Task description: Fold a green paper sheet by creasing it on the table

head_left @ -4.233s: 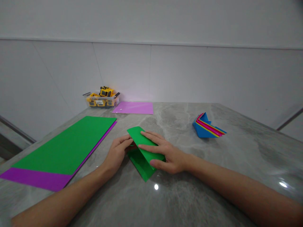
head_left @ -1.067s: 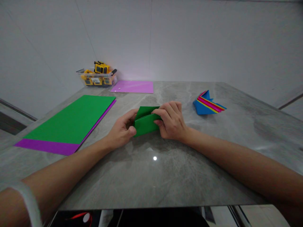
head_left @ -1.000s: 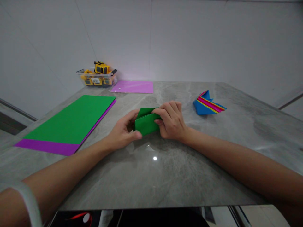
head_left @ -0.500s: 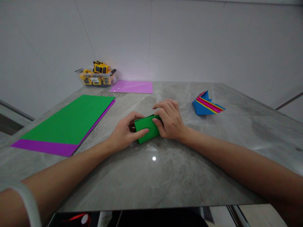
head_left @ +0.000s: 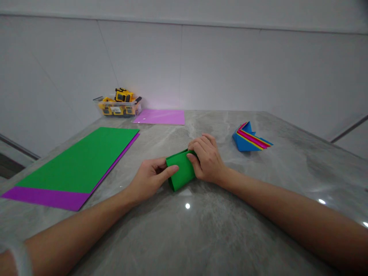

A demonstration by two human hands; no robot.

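Grey marbled table [head_left: 186, 241], both hands [head_left: 148, 180] [head_left: 208, 161] closed on folded green paper [head_left: 183, 174], clear bin [head_left: 137, 109], white label [head_left: 115, 109] illegible

Left hand [head_left: 149, 178]: fingertips hidden behind folded green paper [head_left: 182, 172]
Purple sheet [head_left: 50, 197]: mostly beneath green sheet [head_left: 83, 161]
Bin label [head_left: 115, 109]: unreadably small
Wristband [head_left: 21, 255]: cut off, blurred
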